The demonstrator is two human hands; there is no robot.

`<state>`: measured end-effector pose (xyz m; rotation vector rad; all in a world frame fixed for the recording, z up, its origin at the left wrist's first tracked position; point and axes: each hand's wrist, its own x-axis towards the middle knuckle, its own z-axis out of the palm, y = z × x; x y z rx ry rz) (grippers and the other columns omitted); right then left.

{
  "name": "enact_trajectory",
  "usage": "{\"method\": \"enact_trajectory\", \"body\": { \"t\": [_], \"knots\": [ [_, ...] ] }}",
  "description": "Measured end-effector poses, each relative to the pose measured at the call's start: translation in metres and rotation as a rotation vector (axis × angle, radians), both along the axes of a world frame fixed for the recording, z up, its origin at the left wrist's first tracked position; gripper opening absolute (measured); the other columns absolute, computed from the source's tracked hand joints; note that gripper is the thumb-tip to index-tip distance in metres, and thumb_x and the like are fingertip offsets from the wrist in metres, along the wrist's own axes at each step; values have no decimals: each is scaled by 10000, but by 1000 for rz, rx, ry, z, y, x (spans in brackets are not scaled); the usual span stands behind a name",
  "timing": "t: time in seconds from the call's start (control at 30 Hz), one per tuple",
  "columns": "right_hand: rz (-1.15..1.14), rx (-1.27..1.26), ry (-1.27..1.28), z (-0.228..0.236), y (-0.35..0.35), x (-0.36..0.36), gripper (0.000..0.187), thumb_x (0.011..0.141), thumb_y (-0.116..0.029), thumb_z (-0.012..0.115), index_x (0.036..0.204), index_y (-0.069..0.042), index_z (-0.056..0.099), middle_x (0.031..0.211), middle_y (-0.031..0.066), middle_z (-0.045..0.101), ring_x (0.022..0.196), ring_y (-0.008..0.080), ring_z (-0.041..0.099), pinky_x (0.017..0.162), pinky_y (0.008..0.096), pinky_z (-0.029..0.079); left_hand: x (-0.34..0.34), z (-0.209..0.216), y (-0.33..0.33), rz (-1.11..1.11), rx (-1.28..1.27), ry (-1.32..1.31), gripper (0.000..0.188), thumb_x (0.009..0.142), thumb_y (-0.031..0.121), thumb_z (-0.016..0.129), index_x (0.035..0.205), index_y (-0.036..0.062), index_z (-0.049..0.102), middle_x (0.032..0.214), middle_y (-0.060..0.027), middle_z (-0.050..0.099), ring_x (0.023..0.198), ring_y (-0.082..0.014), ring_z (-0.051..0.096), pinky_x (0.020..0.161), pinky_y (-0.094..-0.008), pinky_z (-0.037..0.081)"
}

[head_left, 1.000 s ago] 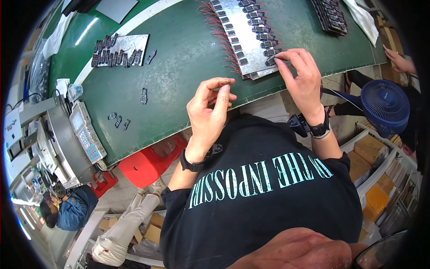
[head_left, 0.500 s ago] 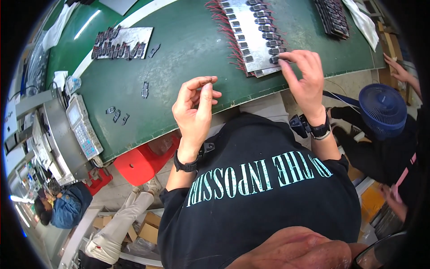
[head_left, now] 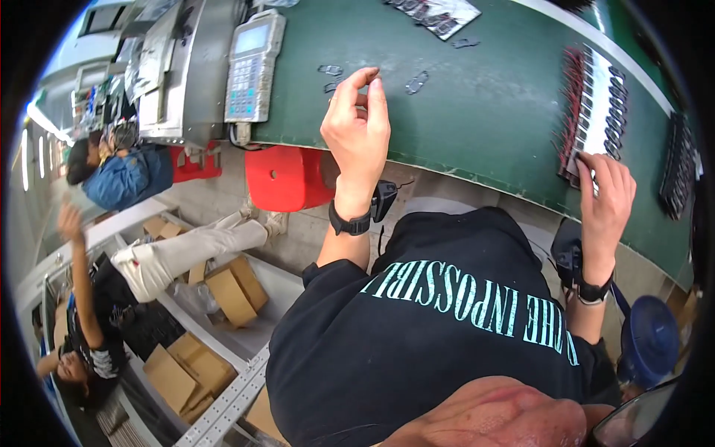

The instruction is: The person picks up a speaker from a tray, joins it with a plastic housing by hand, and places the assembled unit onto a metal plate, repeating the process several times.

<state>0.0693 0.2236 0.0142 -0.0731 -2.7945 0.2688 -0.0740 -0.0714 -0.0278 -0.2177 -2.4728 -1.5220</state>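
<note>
My left hand (head_left: pixel 356 138) hovers above the green table among a few small dark clip-like parts. Its thumb and forefinger are pinched together, and anything between the tips is too small to make out. One loose part (head_left: pixel 417 82) lies just right of the fingertips; another small part (head_left: pixel 330 70) lies to their left. At the right, my right hand (head_left: pixel 609 197) is at the near end of a pale metal board (head_left: pixel 596 123), fingers curled in. What they grip is hidden. Along the board run rows of small black parts, with red wires sticking out on its left side.
A second board (head_left: pixel 450 28) with parts sits at the far edge of view, a loose part (head_left: pixel 465 43) beside it. A keypad device (head_left: pixel 255 67) stands left. A dark stack (head_left: pixel 676 167) lies far right, a blue fan (head_left: pixel 649 339) below. A red stool (head_left: pixel 283 179) is near the table edge.
The view has swung left. My left hand has moved left along the table to the loose parts, while my right hand stays by the near end of the wired board.
</note>
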Motion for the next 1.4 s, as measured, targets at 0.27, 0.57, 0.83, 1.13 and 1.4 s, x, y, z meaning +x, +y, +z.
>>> {"method": "enact_trajectory", "body": {
  "t": [0.27, 0.57, 0.83, 1.13, 1.4],
  "knots": [
    [3, -102, -113, 9, 4, -6, 161, 840, -30, 678, 984, -27, 606, 922, 122, 601, 902, 324, 555, 794, 420, 426, -8, -8, 9, -112, -527, 256, 142, 836, 158, 754, 945, 68, 738, 963, -80, 702, 861, -258, 642, 770, -358, 515],
    [-64, -371, -44, 5, -7, -3, 253, 840, 21, 680, 1080, 7, 603, 907, 97, 603, 838, 220, 587, 770, 334, 469, -4, -8, 20, -178, -341, 171, 127, 887, 82, 687, 1013, 89, 704, 892, -75, 701, 774, -234, 658, 678, -341, 529],
    [-97, -1137, -124, 13, -19, -13, 158, 933, -15, 634, 1087, 6, 603, 997, 29, 640, 884, 74, 577, 809, 239, 476, 22, 7, 63, -384, 6, -98, 288, 923, 33, 638, 1202, 81, 691, 801, -77, 686, 599, -156, 634, 592, -285, 500],
    [-90, -1515, -234, -3, -47, -25, 157, 956, -46, 635, 1101, 9, 606, 1018, 46, 637, 894, 94, 614, 824, 244, 505, 29, -2, 65, -564, 82, -246, 318, 944, 18, 616, 1260, 32, 650, 857, -81, 696, 659, -117, 642, 610, -260, 532],
    [-38, -1392, -217, -10, -54, -39, 192, 954, -49, 640, 1132, 8, 595, 1030, 47, 651, 873, 96, 630, 816, 254, 527, 33, -5, 65, -637, 379, -546, 352, 969, 12, 574, 1317, -33, 592, 989, -124, 727, 849, -146, 711, 780, -272, 595]
  ]
}}
